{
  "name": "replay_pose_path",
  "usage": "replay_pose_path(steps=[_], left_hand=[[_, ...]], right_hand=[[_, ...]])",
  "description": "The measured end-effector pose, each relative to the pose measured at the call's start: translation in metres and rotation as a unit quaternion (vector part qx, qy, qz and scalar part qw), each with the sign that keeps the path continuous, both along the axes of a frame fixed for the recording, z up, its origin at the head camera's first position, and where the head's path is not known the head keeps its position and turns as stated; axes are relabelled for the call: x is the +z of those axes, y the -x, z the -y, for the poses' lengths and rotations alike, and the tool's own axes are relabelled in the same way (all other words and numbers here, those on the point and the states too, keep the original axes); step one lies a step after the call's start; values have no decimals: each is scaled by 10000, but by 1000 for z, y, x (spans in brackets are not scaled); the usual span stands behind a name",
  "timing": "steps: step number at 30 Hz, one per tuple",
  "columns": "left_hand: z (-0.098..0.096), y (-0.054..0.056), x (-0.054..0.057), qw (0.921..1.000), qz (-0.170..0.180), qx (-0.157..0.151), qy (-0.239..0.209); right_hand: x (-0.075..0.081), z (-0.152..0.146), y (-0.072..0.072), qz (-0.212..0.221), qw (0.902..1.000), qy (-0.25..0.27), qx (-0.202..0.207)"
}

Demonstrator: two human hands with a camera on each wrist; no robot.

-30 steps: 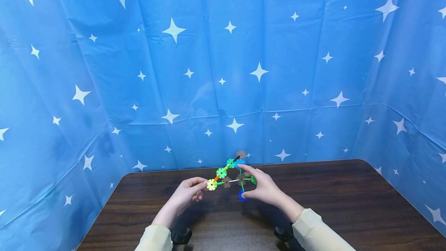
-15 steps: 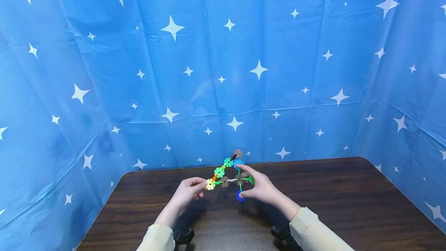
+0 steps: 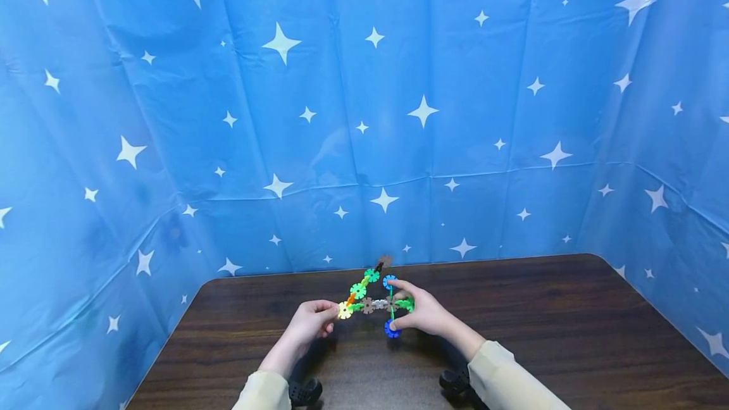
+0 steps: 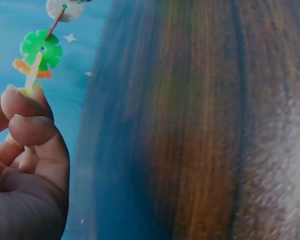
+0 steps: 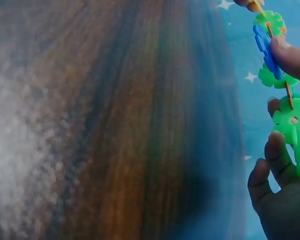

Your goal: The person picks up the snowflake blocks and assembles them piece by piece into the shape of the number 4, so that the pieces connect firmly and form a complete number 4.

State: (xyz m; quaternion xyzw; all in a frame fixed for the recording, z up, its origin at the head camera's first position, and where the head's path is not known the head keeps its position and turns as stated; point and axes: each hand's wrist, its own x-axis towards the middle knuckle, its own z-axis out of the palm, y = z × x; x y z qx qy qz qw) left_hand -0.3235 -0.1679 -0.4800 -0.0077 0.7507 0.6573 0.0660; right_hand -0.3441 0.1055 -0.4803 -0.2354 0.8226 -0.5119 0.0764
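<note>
In the head view, both hands hold one figure of interlocking snowflake discs [image 3: 367, 305] above the table. My left hand [image 3: 310, 324] pinches its yellow disc [image 3: 344, 310] at the left end between thumb and fingers. From there, a branch with green discs [image 3: 357, 291] slants up to a brown disc [image 3: 385, 261]. The lower row runs right to a green disc [image 3: 409, 304] beside my right hand [image 3: 428, 314]. That hand's index finger is at the upper blue disc [image 3: 390, 281] and its thumb at the dark blue disc [image 3: 392, 329]. The right wrist view shows its other fingers behind the green disc [image 5: 293, 120].
A dark wood-grain table [image 3: 547, 334] spreads below the hands. Behind it and at the sides hangs a blue curtain with white stars [image 3: 364, 112]. Black wrist devices [image 3: 305, 392] sit under both forearms.
Both hands and the disc figure have come slightly lower. The figure has tilted, so its brown top disc now shows more edge-on. The grips look the same.
</note>
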Motion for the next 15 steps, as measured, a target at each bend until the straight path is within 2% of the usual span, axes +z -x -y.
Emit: replay_pose_path(steps=[8, 15], left_hand=[[1, -2, -11, 9996, 269, -94, 11], [2, -4, -13, 9988, 444, -196, 17]], right_hand=[[-9, 1, 5, 248, 9991, -247, 226], [-12, 2, 9, 367, 9970, -602, 309]])
